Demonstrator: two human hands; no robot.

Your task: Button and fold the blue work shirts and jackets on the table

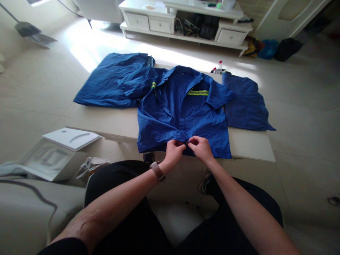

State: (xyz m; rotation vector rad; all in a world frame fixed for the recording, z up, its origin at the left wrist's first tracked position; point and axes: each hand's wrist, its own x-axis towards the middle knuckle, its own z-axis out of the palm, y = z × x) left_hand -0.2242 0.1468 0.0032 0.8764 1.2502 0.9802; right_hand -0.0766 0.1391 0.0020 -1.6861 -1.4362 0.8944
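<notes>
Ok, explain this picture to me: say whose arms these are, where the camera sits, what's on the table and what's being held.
There is no machine here: a person sits at a low table, and the one camera is worn on their head, looking down, so the arms enter from the bottom. The left hand, with a watch on its wrist, and the right hand both pinch the lower front edge of a blue shirt spread on the table. A second blue garment lies to its left and a blue cloth to its right.
</notes>
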